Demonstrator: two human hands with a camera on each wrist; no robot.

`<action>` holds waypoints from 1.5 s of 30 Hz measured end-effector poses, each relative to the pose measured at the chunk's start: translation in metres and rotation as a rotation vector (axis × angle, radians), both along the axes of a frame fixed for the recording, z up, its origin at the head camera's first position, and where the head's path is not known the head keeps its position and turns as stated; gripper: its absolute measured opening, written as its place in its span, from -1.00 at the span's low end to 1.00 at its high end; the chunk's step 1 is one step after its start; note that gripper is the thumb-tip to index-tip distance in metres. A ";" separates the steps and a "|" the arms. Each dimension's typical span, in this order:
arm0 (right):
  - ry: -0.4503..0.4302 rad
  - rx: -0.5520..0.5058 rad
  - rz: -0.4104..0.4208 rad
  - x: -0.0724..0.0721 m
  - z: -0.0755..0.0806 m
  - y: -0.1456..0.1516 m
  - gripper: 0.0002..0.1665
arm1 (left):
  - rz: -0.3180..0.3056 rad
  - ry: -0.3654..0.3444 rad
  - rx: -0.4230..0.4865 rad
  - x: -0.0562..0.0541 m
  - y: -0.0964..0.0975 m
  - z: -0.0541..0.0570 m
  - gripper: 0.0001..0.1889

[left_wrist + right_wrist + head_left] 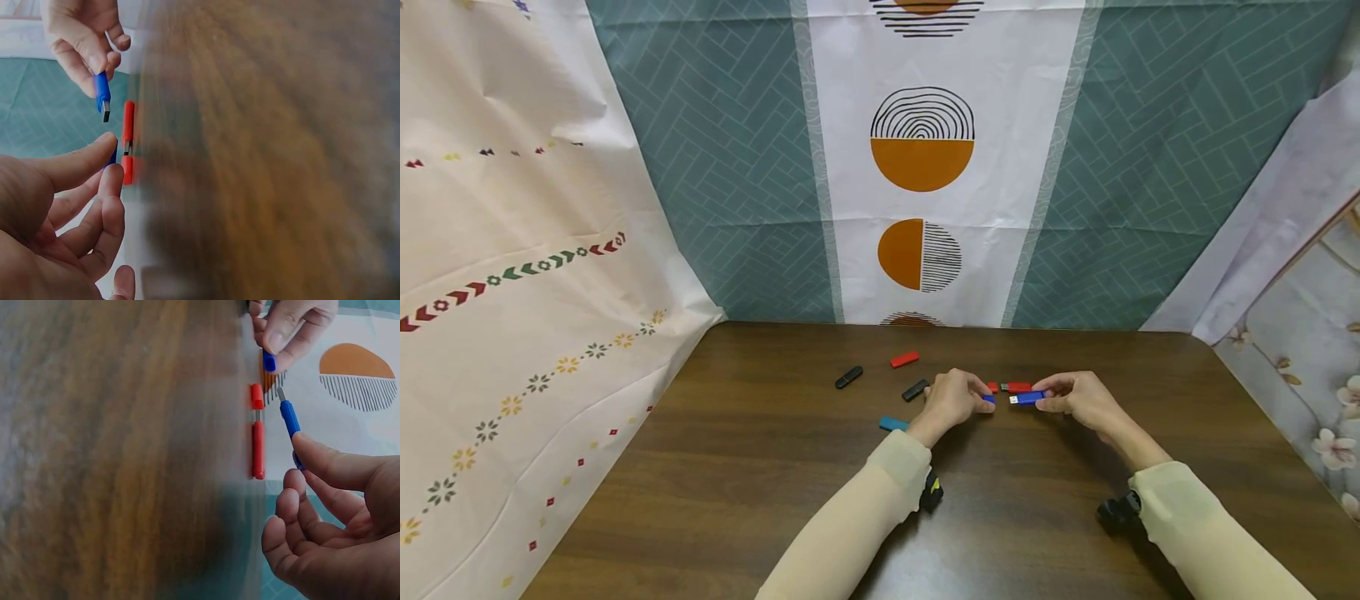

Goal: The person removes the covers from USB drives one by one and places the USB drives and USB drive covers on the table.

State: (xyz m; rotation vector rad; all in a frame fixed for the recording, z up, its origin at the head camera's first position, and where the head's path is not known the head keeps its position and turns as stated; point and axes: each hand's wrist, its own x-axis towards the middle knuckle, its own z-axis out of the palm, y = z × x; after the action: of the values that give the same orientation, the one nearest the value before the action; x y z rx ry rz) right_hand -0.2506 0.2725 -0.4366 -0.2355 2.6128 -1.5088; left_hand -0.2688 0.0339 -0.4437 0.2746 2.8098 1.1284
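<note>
Between thumb and fingers, my right hand (1079, 402) pinches a blue USB stick (1027, 399), its bare metal plug facing left. My left hand (957, 398) pinches the small blue cap (269, 361), which is mostly covered by the fingertips in the head view. A gap separates the cap from the plug, and the two roughly face each other. Just behind them on the table lies a red USB stick (1018, 387) with its plug bare. Its red cap (257, 396) lies close to that plug, in line with it.
On the wooden table (760, 483), left of the hands, lie a black USB stick (848, 377), a dark one (915, 390), a red one (905, 359) and a blue-teal one (892, 424) beside the left wrist. A patterned cloth (752, 167) hangs behind the table.
</note>
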 end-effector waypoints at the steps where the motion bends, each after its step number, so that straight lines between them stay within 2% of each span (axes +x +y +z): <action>1: -0.002 0.008 -0.001 0.000 0.000 -0.001 -0.58 | -0.001 0.000 -0.003 -0.001 0.001 0.000 -0.88; 8: -0.009 0.036 -0.003 -0.001 -0.001 -0.005 -0.60 | 0.017 -0.009 -0.038 -0.002 0.007 -0.001 -0.88; 18: -0.025 0.107 -0.007 -0.001 -0.007 -0.008 -0.65 | 0.024 -0.035 -0.035 -0.003 0.015 -0.003 -0.87; 23: 0.012 0.190 0.000 0.001 -0.005 -0.009 -0.71 | 0.016 -0.021 -0.053 -0.003 0.017 -0.002 -0.87; 33: 0.074 0.264 0.047 -0.003 -0.008 -0.009 -0.79 | 0.018 0.010 -0.103 -0.003 0.018 -0.001 -0.86; 45: 0.077 0.286 0.062 -0.005 -0.008 -0.010 -0.79 | 0.013 0.010 -0.112 -0.003 0.020 -0.002 -0.86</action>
State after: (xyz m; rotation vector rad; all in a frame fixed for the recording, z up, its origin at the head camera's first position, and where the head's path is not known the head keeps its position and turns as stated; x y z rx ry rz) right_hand -0.2555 0.2625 -0.4447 -0.3487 2.8096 -1.1098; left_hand -0.2720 0.0539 -0.4455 0.2529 2.8753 0.9698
